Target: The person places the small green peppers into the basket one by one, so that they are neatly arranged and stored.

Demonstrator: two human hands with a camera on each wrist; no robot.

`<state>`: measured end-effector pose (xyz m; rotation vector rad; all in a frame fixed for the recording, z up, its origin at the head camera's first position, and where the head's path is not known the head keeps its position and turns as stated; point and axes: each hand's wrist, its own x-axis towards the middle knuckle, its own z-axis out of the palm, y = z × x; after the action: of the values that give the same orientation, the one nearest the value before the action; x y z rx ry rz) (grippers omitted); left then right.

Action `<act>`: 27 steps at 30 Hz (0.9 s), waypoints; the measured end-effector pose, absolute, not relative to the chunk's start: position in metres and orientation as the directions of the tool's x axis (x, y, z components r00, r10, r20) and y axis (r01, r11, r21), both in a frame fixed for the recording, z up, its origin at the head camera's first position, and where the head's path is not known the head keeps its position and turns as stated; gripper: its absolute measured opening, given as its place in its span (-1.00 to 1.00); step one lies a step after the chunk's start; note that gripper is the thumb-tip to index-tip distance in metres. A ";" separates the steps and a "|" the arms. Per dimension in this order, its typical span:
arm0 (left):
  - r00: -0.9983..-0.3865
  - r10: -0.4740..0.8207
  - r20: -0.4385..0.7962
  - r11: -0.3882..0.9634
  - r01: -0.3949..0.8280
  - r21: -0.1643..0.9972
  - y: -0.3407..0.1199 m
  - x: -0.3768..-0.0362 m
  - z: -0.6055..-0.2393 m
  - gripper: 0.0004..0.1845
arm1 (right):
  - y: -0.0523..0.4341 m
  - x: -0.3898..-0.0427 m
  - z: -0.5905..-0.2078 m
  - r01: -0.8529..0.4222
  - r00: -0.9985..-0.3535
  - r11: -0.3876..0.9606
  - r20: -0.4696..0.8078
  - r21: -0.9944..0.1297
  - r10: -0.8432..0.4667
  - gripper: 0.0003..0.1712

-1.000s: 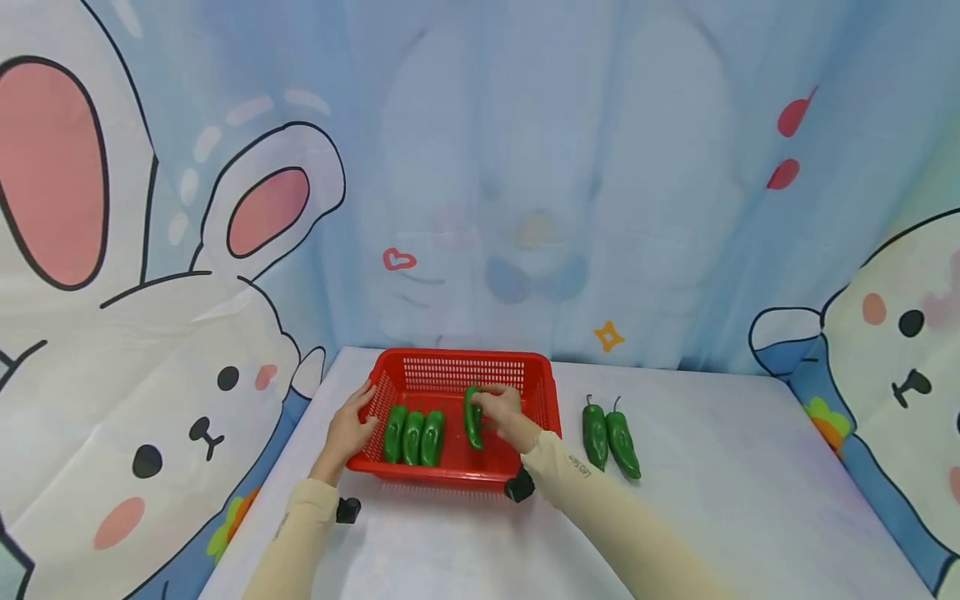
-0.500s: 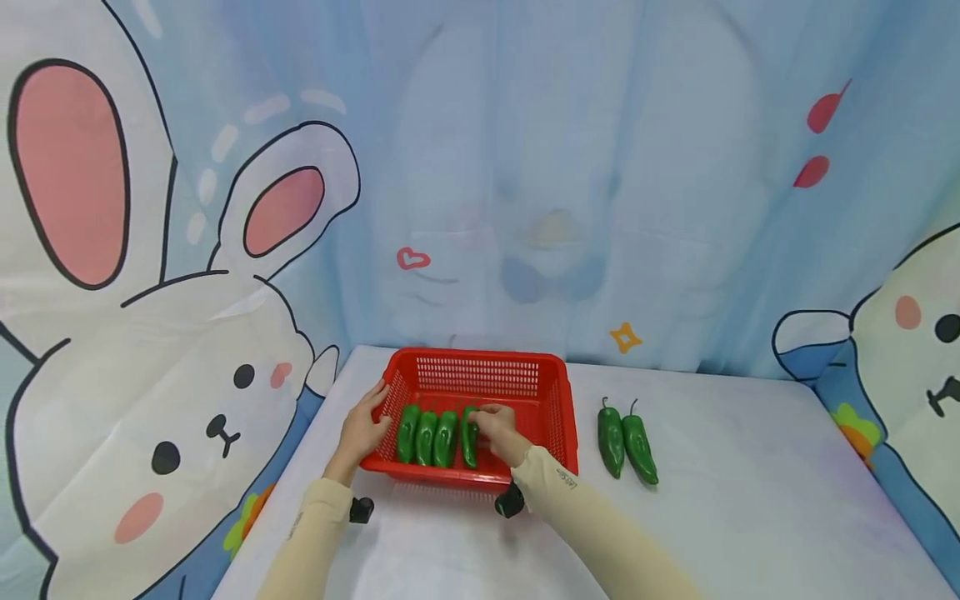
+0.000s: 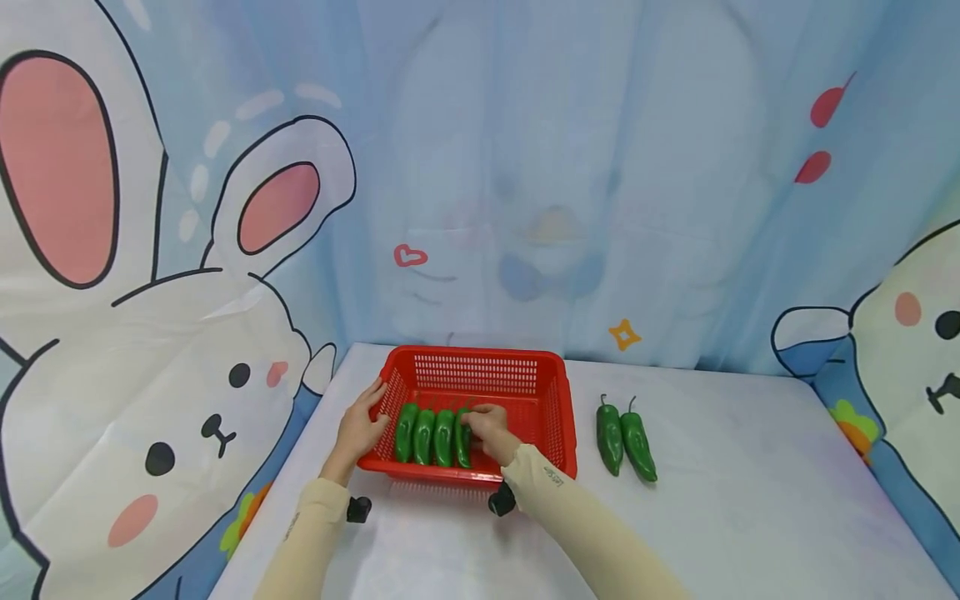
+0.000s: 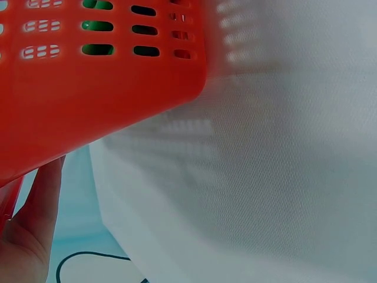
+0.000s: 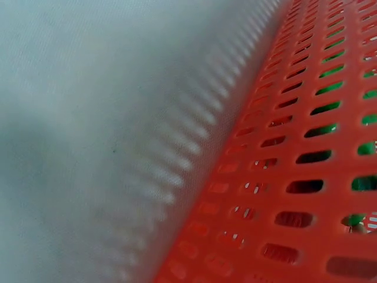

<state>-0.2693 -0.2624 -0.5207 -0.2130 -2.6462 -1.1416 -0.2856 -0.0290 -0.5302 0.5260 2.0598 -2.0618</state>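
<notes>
While the right hand (image 3: 487, 425) sits inside the red basket (image 3: 480, 360), the 4th pepper (image 3: 463, 437) is held just under its fingertips: fingers are curled over the pepper's upper end, so it's read as a grip, though contact pts are partly hidden by the hand itself in the head view. Pepper lies immediately left of the palm, toward the left hand, touching or nearly touching the row of 3 peppers (image 3: 423, 435) already on the basket floor. Long axis runs front-to-back, stem end away from the person, parallel w/ the other 3. All 4 are packed in the left half of the basket; right half of the floor is seen bare.

Left hand (image 3: 360, 429) is laid against the basket's left wall, fingers fairly straight along the rim, thumb side up; in the left wrist view a finger (image 4: 44, 200) is seen flat under the red wall (image 4: 88, 100). No pinch is seen there, so it's taken as bracing only.

Right wrist view shows only the slotted basket side (image 5: 294, 177) close up w/ green visible thru the slots; finger state can't be confirmed from it.

Two more peppers (image 3: 624, 433) lie side by side on the table (image 3: 750, 500), right of the basket, well apart from both hands, same front-back axis. Right hand is clearly the nearer one to that pair; the left is blocked by the basket.
</notes>
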 end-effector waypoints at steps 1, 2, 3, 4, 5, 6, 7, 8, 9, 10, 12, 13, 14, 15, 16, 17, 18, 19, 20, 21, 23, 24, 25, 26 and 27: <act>-0.959 0.033 0.282 0.680 0.228 0.697 -0.261 -0.269 -0.521 -0.34 | -0.028 -0.285 -0.530 0.369 -0.922 -0.015 -0.368 -0.929 0.121 -0.55; -0.960 0.033 0.278 0.678 0.226 0.699 -0.260 -0.269 -0.521 -0.34 | -0.027 -0.285 -0.529 0.368 -0.923 -0.007 -0.366 -0.930 0.122 -0.55; -0.963 0.032 0.269 0.675 0.219 0.705 -0.260 -0.269 -0.521 -0.33 | -0.027 -0.285 -0.529 0.365 -0.924 0.006 -0.362 -0.931 0.122 -0.55; -0.965 0.031 0.259 0.673 0.212 0.708 -0.259 -0.269 -0.521 -0.33 | -0.026 -0.284 -0.529 0.366 -0.924 0.016 -0.361 -0.931 0.124 -0.54; -0.967 0.031 0.252 0.672 0.206 0.711 -0.259 -0.269 -0.521 -0.33 | -0.026 -0.284 -0.529 0.365 -0.925 0.023 -0.359 -0.931 0.126 -0.54; -0.969 0.032 0.246 0.672 0.203 0.712 -0.259 -0.269 -0.521 -0.33 | -0.026 -0.284 -0.528 0.364 -0.925 0.030 -0.358 -0.931 0.128 -0.53; -0.970 0.035 0.239 0.673 0.200 0.712 -0.259 -0.269 -0.521 -0.32 | -0.025 -0.284 -0.529 0.362 -0.926 0.030 -0.355 -0.932 0.131 -0.52; -0.972 0.035 0.231 0.674 0.194 0.713 -0.259 -0.269 -0.520 -0.32 | -0.026 -0.284 -0.529 0.359 -0.926 0.024 -0.353 -0.933 0.133 -0.51; -0.974 0.033 0.224 0.674 0.188 0.714 -0.259 -0.269 -0.519 -0.32 | -0.026 -0.285 -0.529 0.357 -0.926 0.011 -0.353 -0.934 0.132 -0.50; -0.973 0.034 0.230 0.680 0.191 0.708 -0.260 -0.269 -0.518 -0.32 | -0.026 -0.285 -0.530 0.358 -0.926 -0.005 -0.356 -0.934 0.130 -0.49; -0.970 0.034 0.239 0.685 0.197 0.702 -0.261 -0.270 -0.516 -0.32 | -0.027 -0.286 -0.530 0.357 -0.925 -0.030 -0.358 -0.934 0.128 -0.48; -0.969 0.034 0.243 0.686 0.200 0.700 -0.262 -0.270 -0.515 -0.32 | -0.028 -0.286 -0.530 0.354 -0.926 -0.038 -0.356 -0.934 0.127 -0.48; -0.968 0.034 0.247 0.689 0.202 0.696 -0.262 -0.270 -0.514 -0.32 | -0.028 -0.286 -0.531 0.354 -0.926 -0.040 -0.356 -0.935 0.125 -0.48; -0.968 0.035 0.250 0.690 0.204 0.695 -0.262 -0.269 -0.513 -0.31 | -0.027 -0.287 -0.530 0.355 -0.926 -0.034 -0.357 -0.934 0.125 -0.48; -0.967 0.037 0.252 0.690 0.207 0.693 -0.262 -0.269 -0.513 -0.31 | -0.026 -0.287 -0.530 0.359 -0.925 -0.017 -0.358 -0.933 0.130 -0.48; -0.969 0.038 0.244 0.686 0.203 0.698 -0.262 -0.269 -0.512 -0.31 | -0.025 -0.287 -0.529 0.361 -0.924 0.005 -0.357 -0.933 0.139 -0.49; -0.970 0.042 0.241 0.687 0.203 0.698 -0.262 -0.269 -0.512 -0.31 | -0.023 -0.287 -0.528 0.366 -0.922 0.026 -0.359 -0.930 0.147 -0.51; -0.971 0.042 0.234 0.686 0.198 0.700 -0.262 -0.269 -0.513 -0.31 | -0.020 -0.287 -0.526 0.373 -0.920 0.046 -0.362 -0.927 0.151 -0.53; -0.973 0.042 0.226 0.687 0.193 0.701 -0.262 -0.268 -0.514 -0.31 | -0.018 -0.287 -0.525 0.380 -0.917 0.064 -0.367 -0.923 0.156 -0.55; -0.975 0.042 0.219 0.684 0.188 0.705 -0.262 -0.268 -0.514 -0.31 | -0.015 -0.287 -0.523 0.390 -0.913 0.080 -0.374 -0.917 0.162 -0.58; -0.976 0.045 0.214 0.683 0.187 0.706 -0.262 -0.268 -0.514 -0.31 | -0.008 -0.287 -0.518 0.387 -0.916 0.090 -0.371 -0.918 0.155 -0.63; -0.975 0.049 0.217 0.684 0.191 0.704 -0.262 -0.268 -0.515 -0.31 | -0.004 -0.287 -0.516 0.382 -0.919 0.091 -0.367 -0.920 0.143 -0.64; -0.975 0.048 0.217 0.687 0.190 0.702 -0.263 -0.269 -0.515 -0.31 | 0.000 -0.287 -0.514 0.373 -0.924 0.088 -0.362 -0.924 0.125 -0.64; -0.975 0.048 0.217 0.686 0.190 0.703 -0.263 -0.269 -0.515 -0.31 | 0.003 -0.287 -0.511 0.367 -0.928 0.087 -0.357 -0.926 0.109 -0.62; -0.975 0.048 0.219 0.686 0.192 0.702 -0.264 -0.269 -0.515 -0.31 | 0.007 -0.286 -0.509 0.363 -0.930 0.087 -0.356 -0.928 0.088 -0.60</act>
<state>-0.2686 -0.2635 -0.5152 -0.1952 -2.7135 -1.1609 -0.2865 0.0067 -0.5088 0.4556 2.1517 -1.9392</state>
